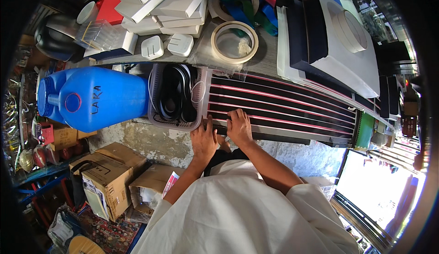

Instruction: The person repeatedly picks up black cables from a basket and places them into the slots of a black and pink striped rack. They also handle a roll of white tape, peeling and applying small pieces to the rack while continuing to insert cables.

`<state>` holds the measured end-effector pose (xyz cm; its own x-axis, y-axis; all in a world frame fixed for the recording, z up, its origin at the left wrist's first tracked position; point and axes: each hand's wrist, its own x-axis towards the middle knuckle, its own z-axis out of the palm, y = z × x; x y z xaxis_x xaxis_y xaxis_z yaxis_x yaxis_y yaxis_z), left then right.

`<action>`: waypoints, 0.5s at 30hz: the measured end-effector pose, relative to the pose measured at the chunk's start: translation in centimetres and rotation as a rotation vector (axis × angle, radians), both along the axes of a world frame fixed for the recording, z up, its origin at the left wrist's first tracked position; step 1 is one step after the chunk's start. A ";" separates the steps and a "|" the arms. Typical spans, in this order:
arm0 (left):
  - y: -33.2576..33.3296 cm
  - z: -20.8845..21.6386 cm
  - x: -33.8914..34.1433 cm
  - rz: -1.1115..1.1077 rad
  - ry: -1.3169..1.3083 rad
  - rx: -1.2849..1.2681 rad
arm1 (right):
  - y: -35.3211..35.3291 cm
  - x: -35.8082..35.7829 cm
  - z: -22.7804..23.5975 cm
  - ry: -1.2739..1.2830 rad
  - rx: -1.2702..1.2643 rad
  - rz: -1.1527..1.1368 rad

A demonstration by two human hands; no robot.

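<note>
White shirt (233,208) up front, left hand (204,142) and right hand (239,128) resting open at the black strips (283,113), which look lined up already, no clue what's left tbh.

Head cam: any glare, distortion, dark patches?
Head view: bright white rectangular area, lower right, blown out. Head view: grey wood-grain tabletop, front edge bowed. Head view: corners black. Head view: bare left hand and bare right hand clear.
</note>
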<state>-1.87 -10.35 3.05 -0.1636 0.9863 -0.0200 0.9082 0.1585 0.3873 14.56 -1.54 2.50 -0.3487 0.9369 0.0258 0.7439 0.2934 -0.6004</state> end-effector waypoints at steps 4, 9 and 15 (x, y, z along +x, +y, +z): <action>0.1 0.2 0.1 0.002 0.005 -0.005 | 0.0 0.1 0.0 0.001 -0.030 0.012; 0.0 0.0 0.1 0.005 0.003 -0.006 | 0.0 -0.1 0.1 0.007 0.003 0.021; 0.1 -0.5 0.0 0.005 0.028 0.037 | -0.5 0.0 0.2 0.003 0.012 0.051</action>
